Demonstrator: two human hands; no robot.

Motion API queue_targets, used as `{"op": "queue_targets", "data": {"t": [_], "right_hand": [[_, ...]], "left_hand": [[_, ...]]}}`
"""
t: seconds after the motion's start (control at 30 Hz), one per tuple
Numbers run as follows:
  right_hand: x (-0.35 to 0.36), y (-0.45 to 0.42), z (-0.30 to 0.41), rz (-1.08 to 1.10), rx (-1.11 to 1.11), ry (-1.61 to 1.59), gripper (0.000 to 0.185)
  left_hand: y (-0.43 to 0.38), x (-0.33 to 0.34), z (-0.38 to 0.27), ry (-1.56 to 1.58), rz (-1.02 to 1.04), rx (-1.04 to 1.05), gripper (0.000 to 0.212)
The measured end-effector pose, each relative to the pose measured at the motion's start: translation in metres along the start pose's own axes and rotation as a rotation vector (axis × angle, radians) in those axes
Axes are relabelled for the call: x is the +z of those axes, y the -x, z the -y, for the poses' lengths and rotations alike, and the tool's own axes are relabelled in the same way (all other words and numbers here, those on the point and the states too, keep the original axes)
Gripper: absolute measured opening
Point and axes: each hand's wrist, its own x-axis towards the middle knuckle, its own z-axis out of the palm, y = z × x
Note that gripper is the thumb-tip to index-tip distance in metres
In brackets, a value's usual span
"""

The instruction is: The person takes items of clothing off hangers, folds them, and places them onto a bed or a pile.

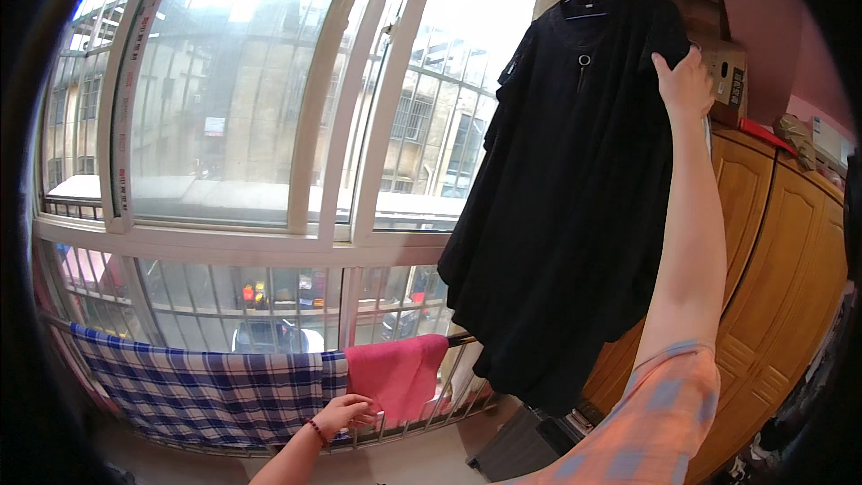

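Note:
A black short-sleeved garment hangs from a hanger on a rod at the top right, with a small ring ornament below its neckline. My right hand is raised at the garment's right-hand sleeve, thumb on the near side, gripping the cloth; its fingers are partly hidden behind. Low in the view, my left hand is near a pink towel and a blue-and-white checked cloth, both draped over a rail. Its fingers are slightly bent and no held object shows.
Sliding windows with outside bars fill the left and middle. Wooden wardrobe doors stand at the right, with a cardboard box and other items above. A dark grey case stands on the floor below the garment.

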Motion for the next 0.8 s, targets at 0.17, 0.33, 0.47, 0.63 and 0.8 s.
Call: {"op": "queue_targets", "data": {"t": [0.17,0.33,0.47,0.63,0.8], "right_hand": [[0.009,-0.008,-0.003,0.099,-0.019,0.003,0.031],[-0.008,-0.025,0.097,0.291,-0.117,-1.094,0.035],[-0.075,-0.035,0.203,0.506,-0.188,-1.524,0.031],[-0.126,-0.04,0.259,0.493,-0.228,-1.913,0.024],[-0.137,-0.044,0.214,0.387,0.044,-2.114,0.021]], "left_hand": [[-0.023,0.024,-0.012,0.004,0.208,0.026,0.03],[-0.017,0.024,-0.031,0.016,0.339,0.036,0.03],[-0.013,0.006,-0.059,-0.002,0.359,0.141,0.032],[-0.006,0.01,-0.122,0.276,0.213,0.225,0.061],[-0.02,0.014,-0.141,0.541,0.441,0.316,0.06]]}}
